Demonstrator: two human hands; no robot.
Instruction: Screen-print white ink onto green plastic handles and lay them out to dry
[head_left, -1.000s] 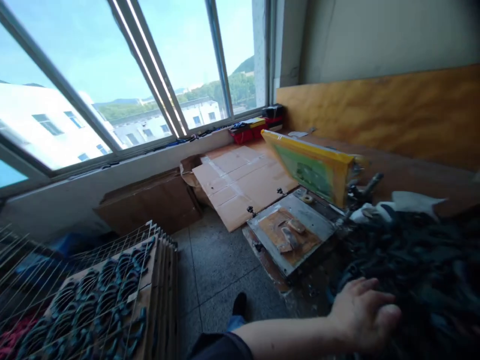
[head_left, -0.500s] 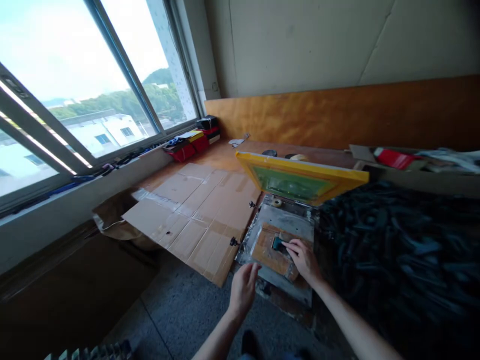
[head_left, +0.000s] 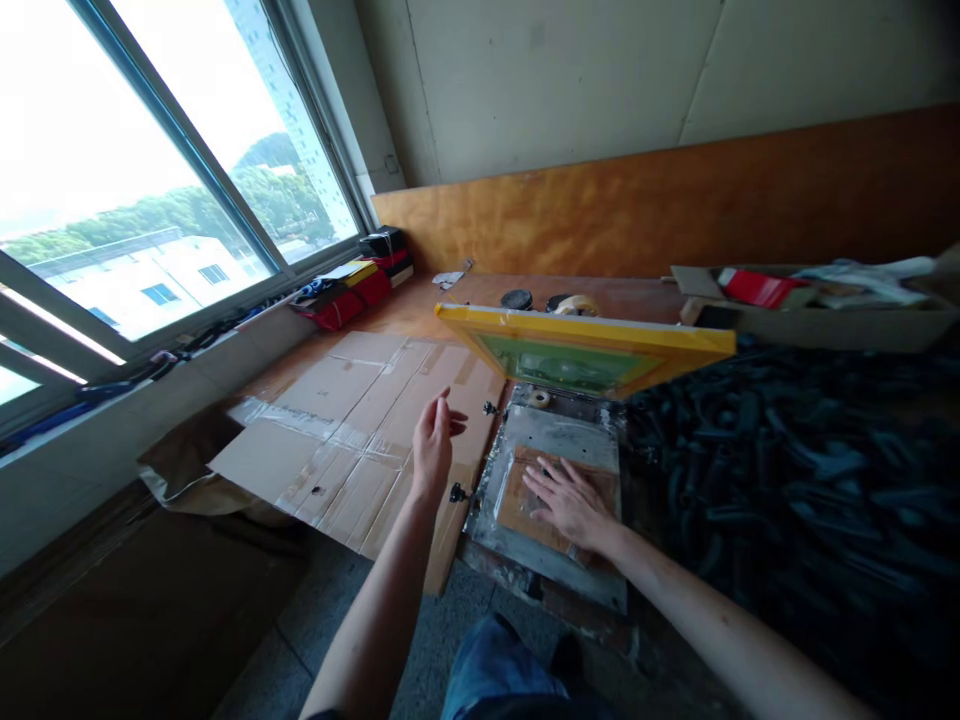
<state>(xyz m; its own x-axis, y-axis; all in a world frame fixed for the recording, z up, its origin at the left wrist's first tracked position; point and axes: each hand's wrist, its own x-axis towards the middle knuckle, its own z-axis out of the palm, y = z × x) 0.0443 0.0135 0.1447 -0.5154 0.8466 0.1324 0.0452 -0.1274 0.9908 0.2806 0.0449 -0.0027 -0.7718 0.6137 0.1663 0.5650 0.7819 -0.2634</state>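
Observation:
My right hand (head_left: 566, 500) lies palm down with spread fingers over a brown board (head_left: 517, 505) on a grey metal plate (head_left: 536, 425). It covers most of a small dark teal piece, of which only a speck shows between the fingers. My left hand (head_left: 435, 440) is raised over a flattened cardboard sheet (head_left: 352, 440), open, its fingers loosely bent and holding nothing I can see. Behind the plate a yellow-edged screen frame (head_left: 600, 325) with a green mesh (head_left: 555, 368) stands tilted up.
A tape roll (head_left: 538, 398) sits at the plate's far end, and black clamp knobs (head_left: 458, 492) line its left side. At right lies a large heap of dark parts (head_left: 757, 470), with a cardboard box (head_left: 832, 325) behind it. Red boxes (head_left: 349, 300) stand near the window.
My right hand has gone from pinching the teal piece to lying flat over it. My left hand has moved up and left, above the cardboard, and its fingers have loosened. The view has shifted.

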